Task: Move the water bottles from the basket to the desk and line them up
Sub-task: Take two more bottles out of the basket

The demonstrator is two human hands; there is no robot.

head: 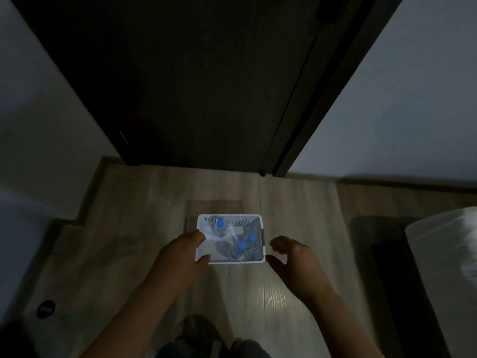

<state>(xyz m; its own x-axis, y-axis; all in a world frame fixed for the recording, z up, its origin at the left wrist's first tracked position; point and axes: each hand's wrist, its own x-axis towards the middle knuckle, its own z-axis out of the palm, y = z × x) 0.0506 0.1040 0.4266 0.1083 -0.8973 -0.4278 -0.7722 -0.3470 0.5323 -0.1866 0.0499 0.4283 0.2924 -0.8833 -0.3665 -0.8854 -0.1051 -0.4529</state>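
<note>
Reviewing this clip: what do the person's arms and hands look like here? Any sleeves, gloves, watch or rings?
Both forearms are bare right to the bottom of the frame; no sleeves show. The left hand and right hand wear no gloves. No watch, band or ring can be seen, though the dim, slightly blurred picture could hide small jewellery.

basket (230, 217) left rim hidden by fingers (200, 237)

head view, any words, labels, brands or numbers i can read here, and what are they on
None can be read.
Water bottles in the white basket: three blue caps show from above, any labels hidden or too dim and blurred.
Basket: perforated walls, no print visible.
Round dark object on the floor: a pale mark, too small and blurred to read.
Dark door: no sign visible.
</note>
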